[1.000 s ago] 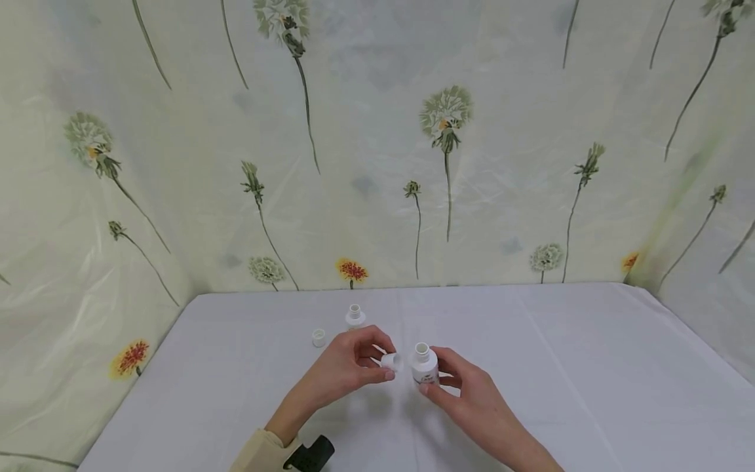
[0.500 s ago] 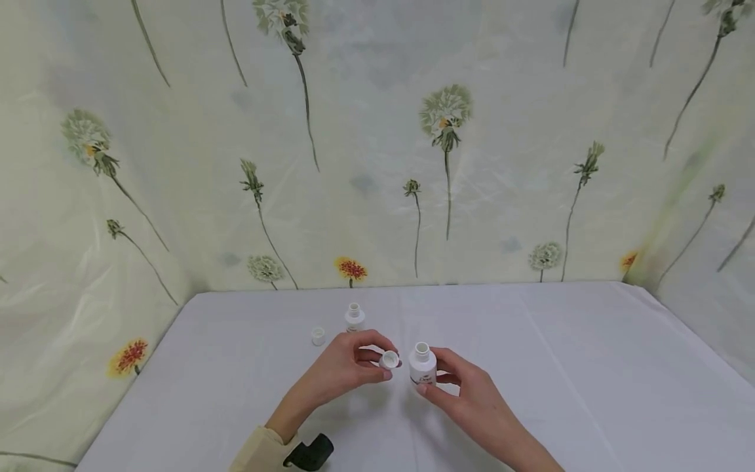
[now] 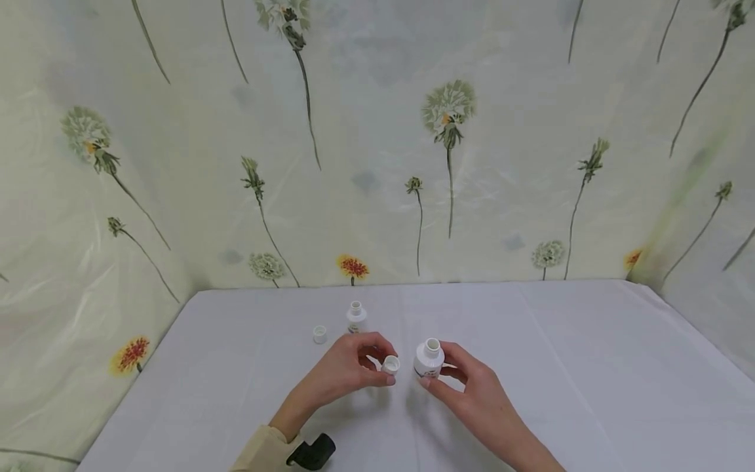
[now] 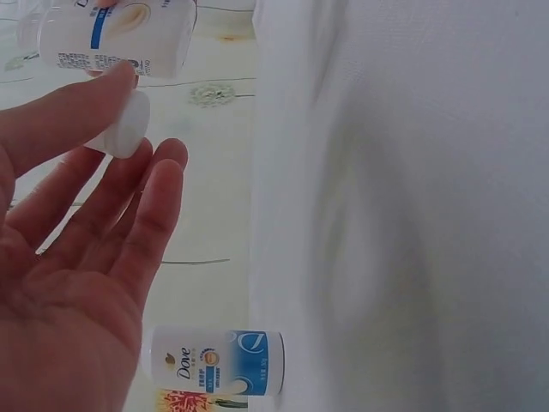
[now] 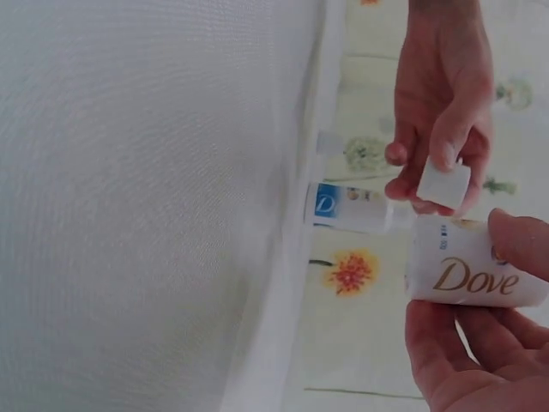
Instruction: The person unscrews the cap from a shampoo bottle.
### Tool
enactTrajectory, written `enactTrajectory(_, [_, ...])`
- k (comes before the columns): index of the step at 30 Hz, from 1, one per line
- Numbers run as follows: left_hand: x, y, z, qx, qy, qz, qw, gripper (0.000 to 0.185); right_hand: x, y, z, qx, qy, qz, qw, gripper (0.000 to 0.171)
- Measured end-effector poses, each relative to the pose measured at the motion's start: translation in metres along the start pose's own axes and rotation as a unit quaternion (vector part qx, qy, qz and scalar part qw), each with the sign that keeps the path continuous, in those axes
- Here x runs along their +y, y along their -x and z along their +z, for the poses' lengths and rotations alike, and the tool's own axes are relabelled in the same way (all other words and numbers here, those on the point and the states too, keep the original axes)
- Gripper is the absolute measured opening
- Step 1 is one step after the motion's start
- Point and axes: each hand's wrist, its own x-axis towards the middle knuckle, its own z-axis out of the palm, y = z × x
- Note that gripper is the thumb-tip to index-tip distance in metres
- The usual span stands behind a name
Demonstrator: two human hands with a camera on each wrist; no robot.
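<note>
My left hand (image 3: 345, 367) pinches a small white bottle cap (image 3: 390, 365) between thumb and fingers, its hollow side facing up. Just to its right, my right hand (image 3: 474, 390) grips a white Dove bottle (image 3: 428, 360) by its body. That bottle is uncapped, with its round mouth showing, and leans slightly. A gap separates cap and bottle in the head view. In the right wrist view the Dove lettering on the held bottle (image 5: 472, 270) shows, with the cap (image 5: 443, 183) beyond it. In the left wrist view the other fingers (image 4: 154, 215) stretch away from the cap.
Behind my left hand stands a second uncapped Dove bottle (image 3: 356, 317), its base partly hidden by the hand. A loose white cap (image 3: 320, 334) lies to its left. Everything is over a white-clothed table (image 3: 560, 380), with a flower-printed curtain (image 3: 377, 144) behind it.
The left hand has turned the cap from sideways to hollow side up. The right hand has shifted the bottle slightly right and tilted it a little.
</note>
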Motion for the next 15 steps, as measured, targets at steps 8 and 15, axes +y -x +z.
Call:
enactTrajectory(8, [-0.0025, 0.0, 0.0017, 0.009, -0.018, -0.003, 0.9998, 0.027, 0.0011, -0.0008, 0.0007, 0.004, -0.004, 0.025, 1.0, 0.047])
enactTrajectory(15, [-0.0021, -0.001, 0.0015, 0.023, -0.031, 0.0, 0.9993, 0.025, 0.0023, -0.0029, -0.0015, 0.009, -0.005, 0.021, 1.0, 0.045])
